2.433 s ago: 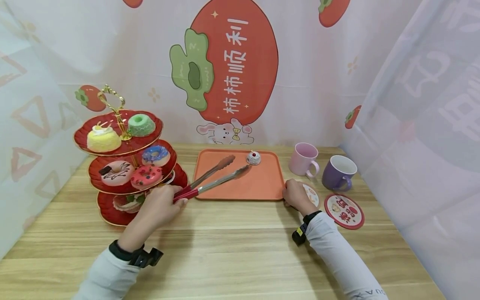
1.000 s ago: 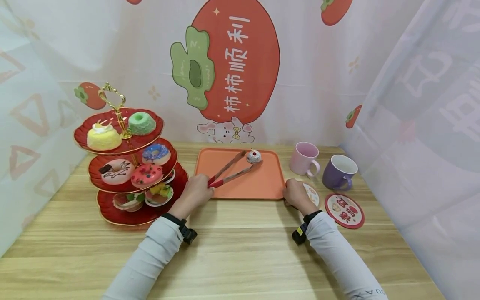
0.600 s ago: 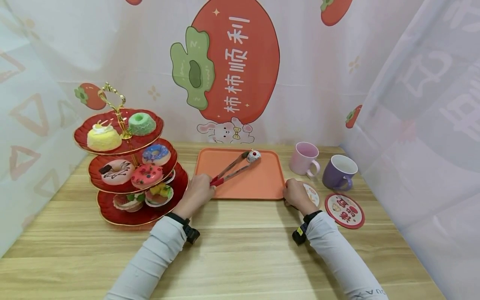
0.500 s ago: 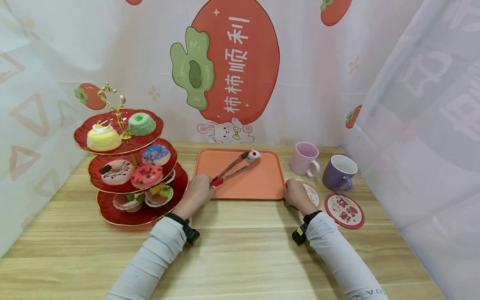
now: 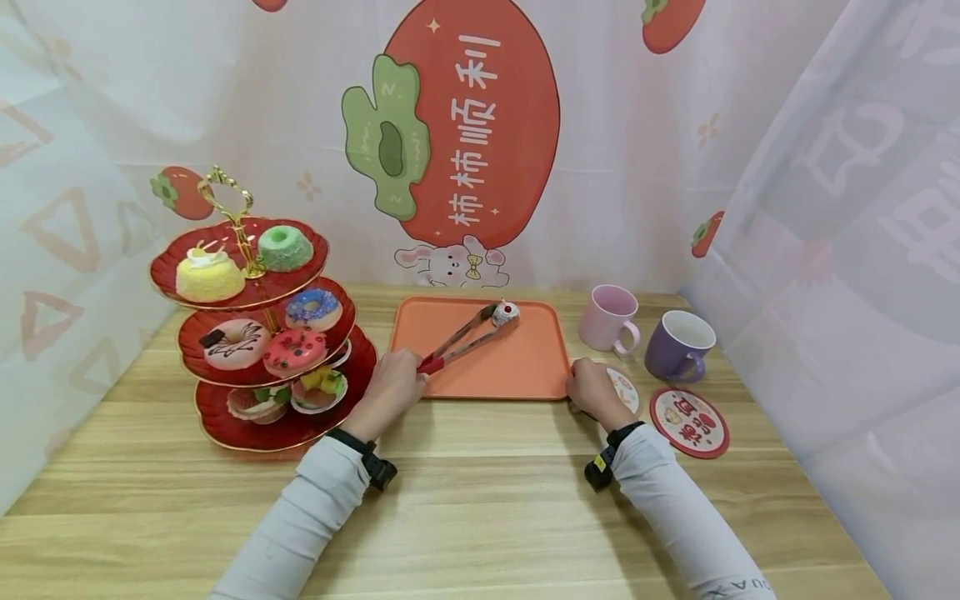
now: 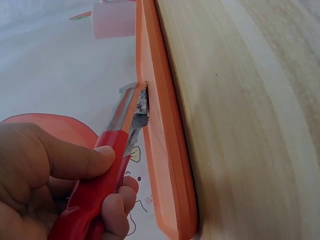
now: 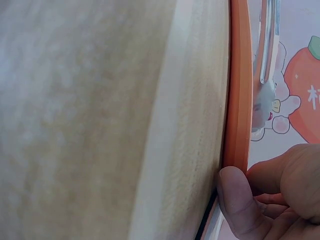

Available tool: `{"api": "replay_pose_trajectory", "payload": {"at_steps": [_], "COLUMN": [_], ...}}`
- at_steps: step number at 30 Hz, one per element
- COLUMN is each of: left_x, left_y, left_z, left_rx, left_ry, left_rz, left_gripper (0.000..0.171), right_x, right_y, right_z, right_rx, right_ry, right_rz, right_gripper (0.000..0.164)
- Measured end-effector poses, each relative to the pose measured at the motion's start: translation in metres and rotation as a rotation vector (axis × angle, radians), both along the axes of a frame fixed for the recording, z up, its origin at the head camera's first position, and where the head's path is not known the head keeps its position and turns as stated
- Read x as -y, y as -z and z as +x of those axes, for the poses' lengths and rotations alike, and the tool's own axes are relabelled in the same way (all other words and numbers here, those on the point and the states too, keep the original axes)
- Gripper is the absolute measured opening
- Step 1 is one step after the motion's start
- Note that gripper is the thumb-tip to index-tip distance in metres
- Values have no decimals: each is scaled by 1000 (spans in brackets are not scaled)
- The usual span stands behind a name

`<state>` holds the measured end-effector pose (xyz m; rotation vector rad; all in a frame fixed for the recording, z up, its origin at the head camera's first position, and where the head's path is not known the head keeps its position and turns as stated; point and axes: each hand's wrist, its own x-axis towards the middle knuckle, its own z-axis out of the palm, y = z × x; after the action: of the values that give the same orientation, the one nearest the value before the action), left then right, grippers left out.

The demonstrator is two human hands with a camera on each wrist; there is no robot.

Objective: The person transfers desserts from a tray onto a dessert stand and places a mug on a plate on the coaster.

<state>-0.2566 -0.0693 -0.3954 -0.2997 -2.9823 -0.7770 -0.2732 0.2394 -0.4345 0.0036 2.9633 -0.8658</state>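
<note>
In the head view my left hand (image 5: pixel 392 387) grips red-handled metal tongs (image 5: pixel 432 365). Their tips lie on both sides of a small white cake (image 5: pixel 507 314) with a cherry on top, at the back of the orange tray (image 5: pixel 517 367). The left wrist view shows the thumb along the red handle (image 6: pixel 95 185) and the fingers curled beneath. At the tray's front right corner, my right hand (image 5: pixel 596 390) pinches the rim; its thumb presses the outer side in the right wrist view. Whether the cake touches the tray is hard to tell.
A red three-tier stand (image 5: pixel 217 437) with several cakes and donuts rises at left, close to my left hand. A pink mug (image 5: pixel 606 321), a purple mug (image 5: pixel 667 354), a pale coaster (image 5: pixel 626 392) and a red-rimmed coaster (image 5: pixel 690 422) lie at right.
My left hand has moved right from beside the stand, and the wide-spread tongs have narrowed around the cake. The cake has shifted very slightly left. My right hand has stayed at the corner.
</note>
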Motion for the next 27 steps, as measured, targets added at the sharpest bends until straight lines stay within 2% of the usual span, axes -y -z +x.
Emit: {"api": "replay_pose_trajectory", "payload": {"at_steps": [7,15,20,27], "left_x": [8,16,23,34], "left_y": [-3,-12,-17,-26], "left_z": [9,22,32,47], "left_rx": [14,-4,-30,-45], "left_ry": [10,26,50,78], "left_rz": [36,18,-14,9], "left_gripper": [8,7,6,3], "right_x": [1,1,0,-2], "right_y": [0,-1,-1,4], "right_z": [1,1,1,1], "right_rx": [-13,3,3,-30], "right_ry": [3,5,-1,-12], "right_rz": [17,6,2,3], "right_gripper": [24,23,25,25]}}
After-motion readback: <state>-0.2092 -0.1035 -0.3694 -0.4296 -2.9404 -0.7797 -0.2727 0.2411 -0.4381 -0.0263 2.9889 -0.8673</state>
